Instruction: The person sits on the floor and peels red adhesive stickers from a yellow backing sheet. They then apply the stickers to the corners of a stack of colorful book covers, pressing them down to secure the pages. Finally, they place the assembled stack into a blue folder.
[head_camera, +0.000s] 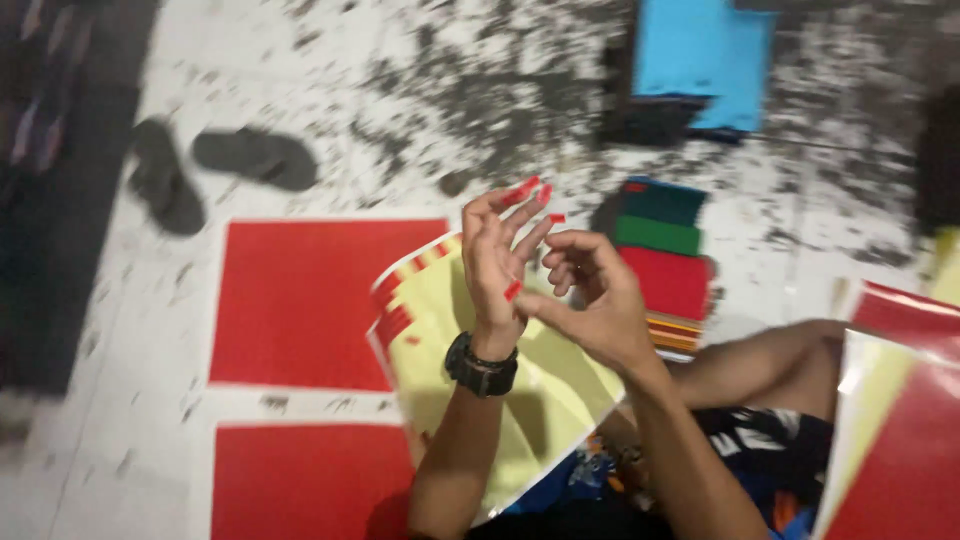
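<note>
Several red strips (522, 190) cling to the raised, open left hand's (497, 262) fingertips, while the right hand (590, 300), just beside, seemingly pinches one.

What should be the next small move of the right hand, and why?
Probably the right hand should pinch one red strip off the left hand. Several small red pieces cling to the raised left fingertips, and the right fingers curl close beside them, above the yellow backing sheet.
</note>
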